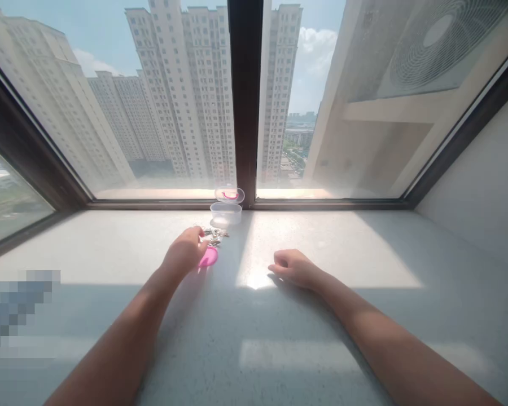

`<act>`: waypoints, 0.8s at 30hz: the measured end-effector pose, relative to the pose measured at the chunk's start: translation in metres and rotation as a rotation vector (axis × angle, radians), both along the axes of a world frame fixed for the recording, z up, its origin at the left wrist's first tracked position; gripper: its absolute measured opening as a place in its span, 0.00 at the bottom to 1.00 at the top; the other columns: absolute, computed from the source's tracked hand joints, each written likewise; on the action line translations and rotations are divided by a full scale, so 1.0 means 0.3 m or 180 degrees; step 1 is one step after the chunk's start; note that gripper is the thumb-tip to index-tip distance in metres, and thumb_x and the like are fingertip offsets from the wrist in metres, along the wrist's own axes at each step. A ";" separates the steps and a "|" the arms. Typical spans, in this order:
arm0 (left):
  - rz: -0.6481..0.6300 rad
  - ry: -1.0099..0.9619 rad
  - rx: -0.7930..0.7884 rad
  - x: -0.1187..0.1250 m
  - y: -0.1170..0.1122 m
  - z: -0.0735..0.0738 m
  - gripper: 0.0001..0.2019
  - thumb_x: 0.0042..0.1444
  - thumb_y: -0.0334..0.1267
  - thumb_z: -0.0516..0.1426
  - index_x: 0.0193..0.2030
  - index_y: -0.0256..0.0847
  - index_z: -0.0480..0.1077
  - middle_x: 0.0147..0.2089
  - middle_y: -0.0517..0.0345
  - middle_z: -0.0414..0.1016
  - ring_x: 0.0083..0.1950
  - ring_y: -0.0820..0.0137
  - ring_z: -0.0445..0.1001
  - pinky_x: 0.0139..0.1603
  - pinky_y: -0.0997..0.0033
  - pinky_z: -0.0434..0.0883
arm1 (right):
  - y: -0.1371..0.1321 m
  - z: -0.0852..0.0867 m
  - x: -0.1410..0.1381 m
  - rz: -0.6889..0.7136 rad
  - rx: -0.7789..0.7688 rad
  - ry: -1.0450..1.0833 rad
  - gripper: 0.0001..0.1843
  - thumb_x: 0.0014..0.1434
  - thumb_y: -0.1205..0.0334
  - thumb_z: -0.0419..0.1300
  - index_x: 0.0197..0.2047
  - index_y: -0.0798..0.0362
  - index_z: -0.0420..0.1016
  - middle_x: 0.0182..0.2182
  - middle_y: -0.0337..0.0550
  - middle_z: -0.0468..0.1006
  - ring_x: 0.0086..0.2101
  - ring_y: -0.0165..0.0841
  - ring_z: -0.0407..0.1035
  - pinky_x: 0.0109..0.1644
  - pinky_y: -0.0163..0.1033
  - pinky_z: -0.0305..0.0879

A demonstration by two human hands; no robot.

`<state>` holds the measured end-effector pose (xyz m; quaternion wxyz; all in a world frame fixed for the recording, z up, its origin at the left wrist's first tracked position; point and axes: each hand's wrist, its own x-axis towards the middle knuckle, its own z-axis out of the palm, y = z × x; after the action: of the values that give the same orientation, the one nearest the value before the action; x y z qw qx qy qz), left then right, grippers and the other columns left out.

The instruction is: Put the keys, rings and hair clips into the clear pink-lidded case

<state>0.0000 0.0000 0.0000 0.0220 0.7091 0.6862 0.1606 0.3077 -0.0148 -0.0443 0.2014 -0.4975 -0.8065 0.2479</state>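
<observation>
My left hand (pixel 187 248) reaches to the left end of a small pile of silvery metal pieces (pixel 215 235), with thumb and fingers apart. Their exact kind is too small to make out. Just below the pile, beside my left thumb, lies a flat round pink disc (pixel 209 257). Behind the pile stands a clear plastic box (pixel 226 213), its clear lid (pixel 229 195) with a pink handle raised at the back. My right hand (pixel 294 268) rests on the pale sill in sunlight, fingers curled in, apart from all these things, with nothing visible in it.
The wide pale windowsill (pixel 203 349) spreads under both arms. A dark window frame (pixel 245 113) rises behind the box, with glass on both sides. A white wall (pixel 486 169) bounds the right. A blurred-out patch (pixel 17 316) covers the left edge.
</observation>
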 end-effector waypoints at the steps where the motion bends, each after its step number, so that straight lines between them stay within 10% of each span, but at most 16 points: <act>1: 0.0067 0.0012 -0.0037 -0.024 0.009 0.004 0.11 0.57 0.40 0.50 0.44 0.38 0.66 0.43 0.49 0.73 0.41 0.64 0.71 0.39 0.70 0.66 | 0.001 -0.001 0.000 -0.0002 -0.0013 0.0012 0.18 0.55 0.54 0.56 0.20 0.54 0.57 0.19 0.33 0.60 0.23 0.26 0.53 0.28 0.34 0.46; 8: 0.0986 0.0442 -0.0976 -0.120 0.051 0.015 0.14 0.50 0.40 0.57 0.43 0.40 0.72 0.51 0.43 0.72 0.49 0.54 0.72 0.40 0.64 0.68 | 0.008 -0.012 0.004 0.0004 0.0009 0.0027 0.18 0.54 0.54 0.57 0.20 0.54 0.57 0.18 0.33 0.60 0.23 0.26 0.53 0.28 0.34 0.47; 13: 0.0939 0.0324 -0.1160 -0.148 0.057 -0.007 0.03 0.45 0.33 0.58 0.29 0.39 0.73 0.40 0.44 0.77 0.41 0.56 0.74 0.35 0.66 0.67 | 0.009 -0.015 0.006 0.0048 0.0045 0.0011 0.18 0.55 0.54 0.56 0.20 0.54 0.56 0.18 0.33 0.60 0.23 0.26 0.53 0.29 0.34 0.47; 24: 0.0360 -0.0213 -0.0956 -0.112 0.011 0.036 0.05 0.51 0.34 0.51 0.31 0.39 0.67 0.33 0.54 0.74 0.32 0.66 0.71 0.28 0.72 0.63 | 0.007 -0.013 0.004 0.0016 0.0038 0.0047 0.18 0.54 0.54 0.56 0.19 0.54 0.56 0.18 0.33 0.59 0.23 0.26 0.53 0.28 0.34 0.47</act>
<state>-0.0337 0.0032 0.0107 0.1416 0.6524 0.7402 0.0807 0.3089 -0.0126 -0.0481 0.2097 -0.4924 -0.8077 0.2472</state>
